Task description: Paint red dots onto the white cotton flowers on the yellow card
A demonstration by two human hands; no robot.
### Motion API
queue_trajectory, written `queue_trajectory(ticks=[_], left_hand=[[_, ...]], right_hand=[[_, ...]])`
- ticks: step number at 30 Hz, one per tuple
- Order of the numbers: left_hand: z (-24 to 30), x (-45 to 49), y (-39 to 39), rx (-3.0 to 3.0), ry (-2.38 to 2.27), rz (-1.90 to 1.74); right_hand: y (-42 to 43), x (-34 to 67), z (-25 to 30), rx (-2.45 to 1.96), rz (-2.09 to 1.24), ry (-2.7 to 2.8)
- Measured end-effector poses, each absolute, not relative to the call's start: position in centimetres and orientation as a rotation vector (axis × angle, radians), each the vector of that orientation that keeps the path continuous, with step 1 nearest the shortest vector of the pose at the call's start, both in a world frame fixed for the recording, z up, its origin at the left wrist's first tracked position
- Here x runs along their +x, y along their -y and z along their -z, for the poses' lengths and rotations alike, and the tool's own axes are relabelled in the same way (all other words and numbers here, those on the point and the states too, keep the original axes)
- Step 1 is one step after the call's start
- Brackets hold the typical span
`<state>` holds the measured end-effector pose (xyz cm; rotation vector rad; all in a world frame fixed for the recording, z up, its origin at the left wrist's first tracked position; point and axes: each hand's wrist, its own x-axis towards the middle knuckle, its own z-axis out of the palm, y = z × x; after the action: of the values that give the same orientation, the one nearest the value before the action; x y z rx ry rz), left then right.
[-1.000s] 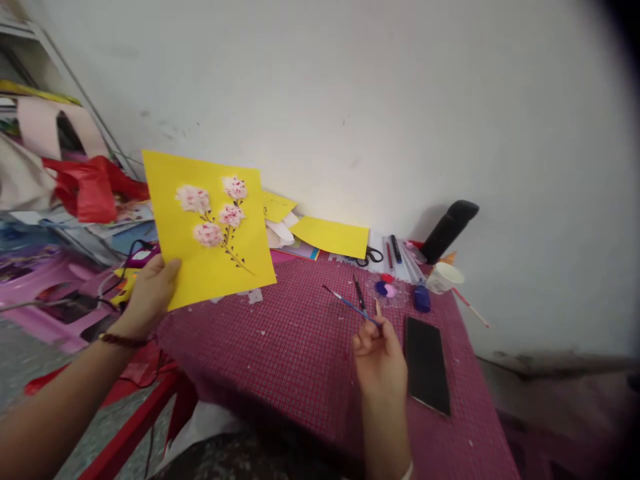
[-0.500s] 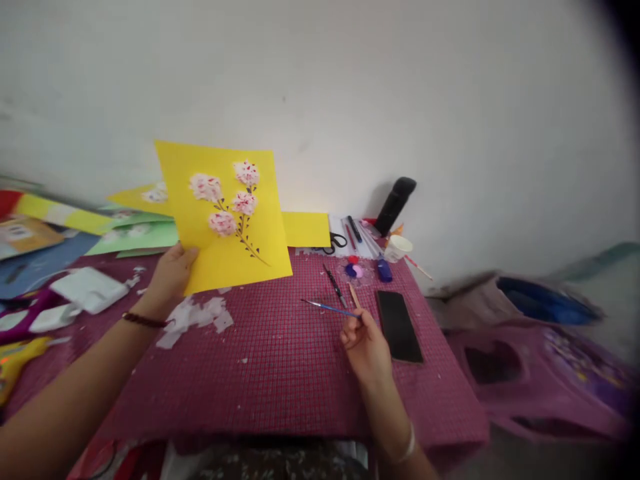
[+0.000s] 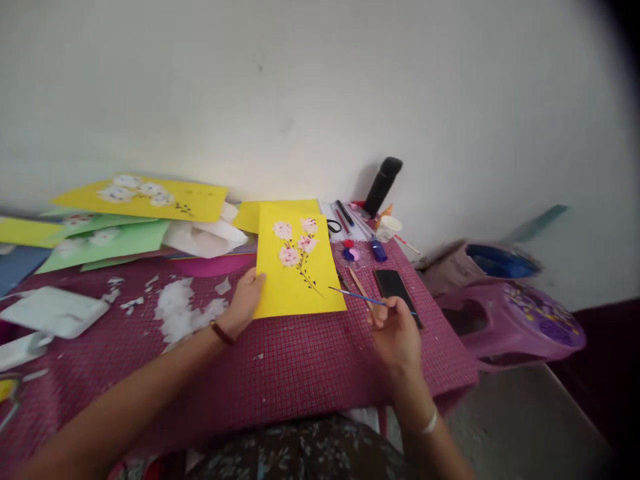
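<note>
Grips a yellow card point(image 3: 300, 277) by its left edge in the left hand point(image 3: 245, 300), fingers closed on the paper; displays pink-and-white flowers point(image 3: 289, 257) on it, over the table point(image 3: 300, 363), resting or raised hard to tell; pinches a brush point(image 3: 356, 295) in the half-curled right hand point(image 3: 397, 333), tip over the card's lower right corner, contact unclear; has a phone point(image 3: 395, 285) just beyond that hand, paints point(image 3: 351, 253) and a cup point(image 3: 389, 229) farther back, white scraps point(image 3: 175, 307) to the left.
</note>
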<state>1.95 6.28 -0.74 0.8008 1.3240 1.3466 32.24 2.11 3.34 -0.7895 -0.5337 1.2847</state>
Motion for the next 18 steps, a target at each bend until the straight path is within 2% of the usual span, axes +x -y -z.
queue_trajectory(ticks=[7, 11, 16, 18], left_hand=[[-1.2, 0.3, -5.2, 1.047, -1.516, -1.451], [-3.9, 1.5, -0.7, 1.296, -1.612, -1.508], [-3.8, 8.3, 5.8, 1.406, -1.157, -0.869], [-2.6, 9.9, 7.1, 1.364, -1.016, -0.759]], right_hand=[[-1.1, 33.5, -3.4, -0.823, -1.368, 0.501], [-0.2, 33.8, -2.8, -0.865, -1.319, 0.554], [2.4, 31.4, -2.1, -0.942, -1.301, 0.799], [3.6, 30.1, -2.2, -0.915, -1.326, 1.023]])
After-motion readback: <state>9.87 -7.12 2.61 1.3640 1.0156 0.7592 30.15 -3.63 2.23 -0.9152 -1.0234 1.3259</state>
